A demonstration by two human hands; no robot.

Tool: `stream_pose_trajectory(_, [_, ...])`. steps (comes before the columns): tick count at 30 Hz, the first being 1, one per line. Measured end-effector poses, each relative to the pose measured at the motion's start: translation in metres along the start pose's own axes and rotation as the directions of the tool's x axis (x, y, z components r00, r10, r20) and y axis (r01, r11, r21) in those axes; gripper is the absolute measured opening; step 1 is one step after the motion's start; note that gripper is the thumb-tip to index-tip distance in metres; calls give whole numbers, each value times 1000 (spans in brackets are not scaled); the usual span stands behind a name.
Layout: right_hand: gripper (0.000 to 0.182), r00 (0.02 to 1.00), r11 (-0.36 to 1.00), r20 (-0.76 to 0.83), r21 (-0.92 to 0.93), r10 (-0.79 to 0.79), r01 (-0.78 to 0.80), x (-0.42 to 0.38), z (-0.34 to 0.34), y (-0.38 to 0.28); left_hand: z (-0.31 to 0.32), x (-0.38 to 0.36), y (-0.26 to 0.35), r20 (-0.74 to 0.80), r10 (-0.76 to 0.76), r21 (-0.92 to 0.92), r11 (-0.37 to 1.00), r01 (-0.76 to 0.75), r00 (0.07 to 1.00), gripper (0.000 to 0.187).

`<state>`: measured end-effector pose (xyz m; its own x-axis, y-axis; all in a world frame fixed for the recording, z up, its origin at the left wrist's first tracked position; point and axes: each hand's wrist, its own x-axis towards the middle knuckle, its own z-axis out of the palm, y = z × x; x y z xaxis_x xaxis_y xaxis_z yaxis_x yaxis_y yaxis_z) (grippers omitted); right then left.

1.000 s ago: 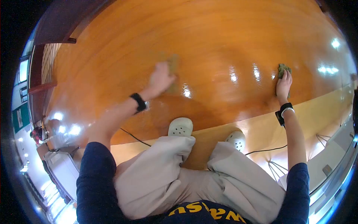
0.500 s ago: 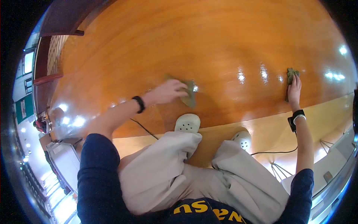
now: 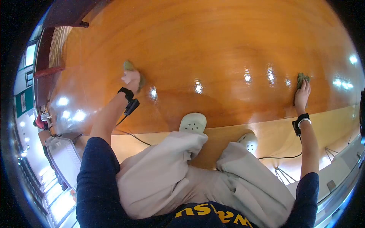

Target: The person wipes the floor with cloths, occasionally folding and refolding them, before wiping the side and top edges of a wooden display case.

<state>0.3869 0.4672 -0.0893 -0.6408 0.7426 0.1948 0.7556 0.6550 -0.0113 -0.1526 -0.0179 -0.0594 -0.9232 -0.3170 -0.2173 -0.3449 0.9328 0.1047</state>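
Observation:
A glossy orange-brown wooden surface [image 3: 213, 49] spreads out in front of me. On its left part, my left hand [image 3: 132, 79] is closed on a green cloth [image 3: 129, 65], which shows above and to the right of the fingers. Far to the right, my right hand [image 3: 302, 95] rests on the surface, its fingers pressed on a second green cloth [image 3: 301, 78]. Both wrists wear black bands with small devices and cables.
My pale clogs [image 3: 193, 122] stand near the surface's front edge. Black cables [image 3: 281, 157] run beside my legs. Dark wooden furniture [image 3: 68, 13] is at the upper left, a grey-white bin-like object [image 3: 64, 155] at the lower left, and a person in red [image 3: 41, 122] farther off.
My left hand has moved left and slightly up across the surface with its cloth, and its wrist has turned. My right hand and its cloth appear almost unmoved.

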Motion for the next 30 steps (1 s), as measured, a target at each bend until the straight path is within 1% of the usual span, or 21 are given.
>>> stream_pose_trajectory(2, [46, 1000, 999, 8, -35, -3, 4, 0, -2, 7, 23, -23, 22, -51, 162, -62, 984, -165, 985, 50])
stream_pose_trajectory(3, [45, 1000, 999, 16, -30, 14, -14, 0, -4, 2, 37, -38, 28, -32, 335, -32, 941, -336, 942, 50])
stream_pose_trajectory(4, [45, 999, 999, 25, -20, 31, -31, 0, -5, -1, 51, -54, 32, -12, 496, -5, 868, -496, 868, 50])
stream_pose_trajectory(5, [45, 999, 999, 26, -22, 33, -33, -1, -6, -2, 48, -85, 42, 35, 631, -57, 775, -629, 775, 52])
stream_pose_trajectory(6, [45, 999, 999, 27, -27, 35, -35, -1, -6, -3, 38, -123, 51, 70, 748, -116, 663, -740, 660, 54])
stream_pose_trajectory(7, [45, 999, 999, 24, -31, 36, -35, 2, -5, -4, 35, -155, 57, 71, 813, -177, 580, -795, 578, 53])
stream_pose_trajectory(9, [45, 999, 998, 19, -38, 47, -46, 3, -3, -6, 26, -198, 69, 249, 909, -333, 404, -852, 334, 49])
stream_pose_trajectory(10, [44, 998, 997, 18, -47, 56, -56, 2, -2, -6, 31, -202, 74, 322, 942, -394, 223, -892, 94, 48])
stream_pose_trajectory(11, [44, 998, 997, 12, -48, 54, -54, 2, -3, -5, 33, -203, 77, 367, 918, -464, 40, -885, -151, 48])
stream_pose_trajectory(12, [44, 998, 996, 18, -57, 68, -67, 3, -3, -6, 28, -203, 78, 365, 919, -465, 41, -884, -150, 48])
stream_pose_trajectory(13, [44, 996, 995, 22, -65, 82, -80, 5, -2, -6, 22, -202, 78, 402, 852, -450, -135, -883, -336, 47])
stream_pose_trajectory(14, [44, 997, 995, 20, -65, 79, -77, 5, -3, -7, 16, -200, 75, 441, 745, -442, -305, -844, -500, 47])
stream_pose_trajectory(17, [45, 997, 995, -4, -54, 78, -78, 6, -5, -12, -5, -166, 32, 443, 749, -361, -354, -863, -493, 47])
stream_pose_trajectory(19, [45, 995, 993, 7, -53, 104, -104, 4, -3, -11, -21, -142, -14, 493, 766, -268, -318, -910, -413, 49])
stream_pose_trajectory(21, [45, 996, 994, -5, -59, 87, -87, 6, 1, -5, -37, -123, -62, 596, 742, -198, -235, -952, -307, 48])
stream_pose_trajectory(23, [45, 997, 995, 4, -67, 74, -74, -2, 2, -6, -45, -110, -110, 620, 755, -132, -167, -977, -213, 46])
stream_pose_trajectory(24, [45, 996, 994, 11, -68, 86, -85, 1, -2, -9, -51, -107, -130, 622, 753, -134, -166, -977, -213, 46])
stream_pose_trajectory(26, [44, 995, 993, 14, -67, 95, -94, 5, -3, -10, -61, -99, -158, 738, 665, -18, -153, -988, -116, 40])
stream_pose_trajectory(27, [43, 996, 993, 13, -81, 91, -90, 6, -2, -9, -64, -91, -165, 738, 665, -17, -153, -988, -116, 40])
stream_pose_trajectory(29, [43, 996, 992, 22, -89, 91, -88, 3, 0, -10, -74, -72, -181, 735, 670, -86, -63, -994, -106, 36])
stream_pose_trajectory(30, [43, 995, 992, 35, -82, 96, -93, 3, 0, -10, -70, -51, -191, 728, 681, -43, -79, -996, -85, 38])
